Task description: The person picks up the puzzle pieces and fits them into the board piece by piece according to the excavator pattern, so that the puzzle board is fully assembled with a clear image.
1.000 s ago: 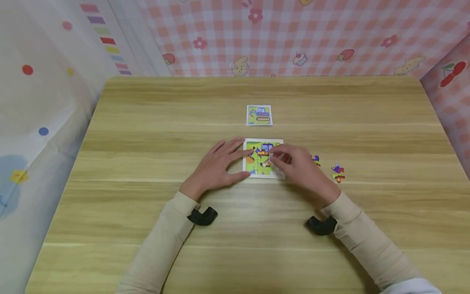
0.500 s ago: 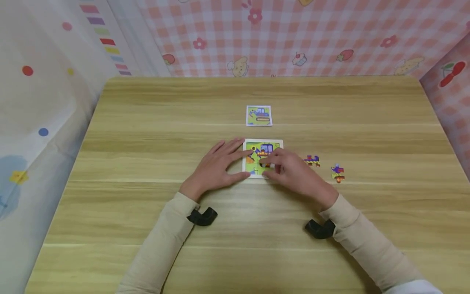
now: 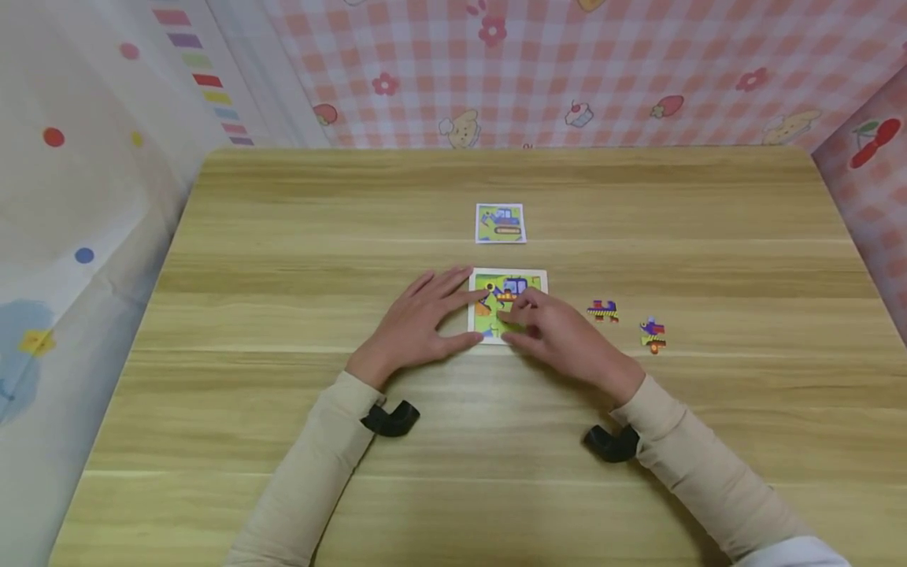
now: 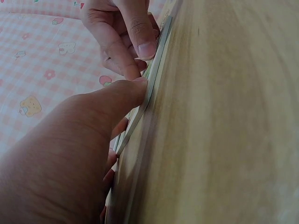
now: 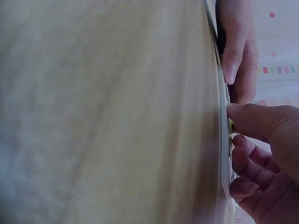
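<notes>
A square jigsaw puzzle board with a pale rim and a digger picture lies mid-table in the head view. My left hand rests spread at its left side, index finger over the picture and thumb at the lower left corner. My right hand is bent over the lower right part, thumb and index finger pinching a puzzle piece, mostly hidden by the fingers. In the left wrist view, the board's edge runs beside both hands. Two loose puzzle pieces, one purple and yellow, the other purple, yellow and red, lie right of the board.
A small picture card of a digger lies beyond the board. The wooden table meets a pink checked cloth at the back and a white dotted sheet on the left.
My right hand has moved left and slightly down over the board with its piece, uncovering more of the nearer loose piece. My left hand has stayed in place.
</notes>
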`<state>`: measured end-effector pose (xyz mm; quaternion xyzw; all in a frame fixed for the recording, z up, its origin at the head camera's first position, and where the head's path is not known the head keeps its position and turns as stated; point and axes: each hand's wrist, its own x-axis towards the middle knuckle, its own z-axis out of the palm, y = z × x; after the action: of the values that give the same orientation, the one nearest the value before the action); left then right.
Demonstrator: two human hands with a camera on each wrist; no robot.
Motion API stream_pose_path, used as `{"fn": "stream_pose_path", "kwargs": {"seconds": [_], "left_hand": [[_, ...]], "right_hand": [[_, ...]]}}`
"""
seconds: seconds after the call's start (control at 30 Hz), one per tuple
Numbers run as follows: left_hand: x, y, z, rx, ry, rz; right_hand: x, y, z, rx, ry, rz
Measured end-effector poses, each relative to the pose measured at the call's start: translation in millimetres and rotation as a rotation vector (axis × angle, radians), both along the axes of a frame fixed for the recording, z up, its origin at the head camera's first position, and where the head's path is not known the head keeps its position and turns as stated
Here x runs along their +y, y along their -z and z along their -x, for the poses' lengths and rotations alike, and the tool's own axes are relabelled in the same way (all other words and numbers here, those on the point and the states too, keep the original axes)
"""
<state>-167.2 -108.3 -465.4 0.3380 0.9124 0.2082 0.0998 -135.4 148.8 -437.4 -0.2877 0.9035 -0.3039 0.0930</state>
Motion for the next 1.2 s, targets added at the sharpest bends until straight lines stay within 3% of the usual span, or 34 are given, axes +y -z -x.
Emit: {"fn": "stream_pose_path", "kwargs": {"seconds": [0.17, 0.37, 0.5, 0.67, 0.87, 1.2], "left_hand": [[1, -0.3, -0.5, -0.004, -0.003, -0.002], [1, 1.0, -1.1, 0.004, 0.005, -0.013], [0, 1.5, -0.3, 0.011, 0.002, -0.018], [-1, 1.5, 0.2, 0.011, 0.004, -0.017], [-1, 1.4, -0.5, 0.010, 0.001, -0.017], [-1, 1.7, -0.2, 0.010, -0.002, -0.018]], "right_hand": [[1, 0.5, 0.2, -0.013, 0.030, 0.016], [5, -2.8, -0.2, -0.112, 0.303, 0.117], [6, -10.1, 0.8, -0.237, 0.444, 0.163], [6, -21.7, 3.5, -0.468, 0.531, 0.208], [10, -34.9, 7.7, -0.713, 0.546, 0.292], [17, -41.3, 12.5, -0.935, 0.425, 0.478]]}}
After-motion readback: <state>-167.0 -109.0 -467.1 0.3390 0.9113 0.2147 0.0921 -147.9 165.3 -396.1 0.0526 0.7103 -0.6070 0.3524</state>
